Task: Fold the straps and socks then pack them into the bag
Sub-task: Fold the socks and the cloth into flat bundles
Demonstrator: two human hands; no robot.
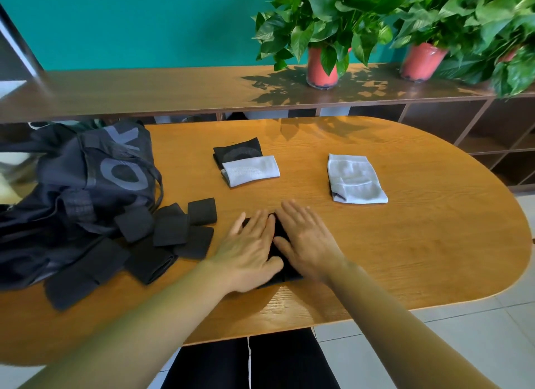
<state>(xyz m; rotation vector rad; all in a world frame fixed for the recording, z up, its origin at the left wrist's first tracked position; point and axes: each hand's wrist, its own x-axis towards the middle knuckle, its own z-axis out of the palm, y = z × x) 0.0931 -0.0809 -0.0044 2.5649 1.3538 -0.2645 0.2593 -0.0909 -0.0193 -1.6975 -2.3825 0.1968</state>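
A: What are they working on?

B: A rounded wooden table (405, 243). Behind it a long wooden shelf (173, 90) runs along a green wall (144, 20). A leafy plant (327, 17) in a red pot stands on the shelf, with a second plant (451, 12) to its right. Pale floor tiles (463, 330) show at the lower right.

A: And the hands?

B: The left hand (249, 243) and right hand (307, 238) lie flat side by side, fingers straight. Both press down on a black cloth (289, 272) near the table's front edge, and neither curls round it.

A: Sock or strap?

B: I cannot tell. The hands cover most of it, so only a strip between them and a corner by the wrists show.

A: Where is everything else?

B: The dark bag (86, 185) slumps at the table's left end, cut off by the picture's edge. A heap of black straps (170, 229) lies against it, overlapping. Further back a folded white sock (252, 170) rests partly on a folded black sock (237, 151). To the right, well apart, lies a folded pale cloth (356, 180).

A: Anything unclear?

B: The upper left corner is a blurred grey shape. More leaves at the far right are cut off, and the compartments under the shelf are too dark to read.
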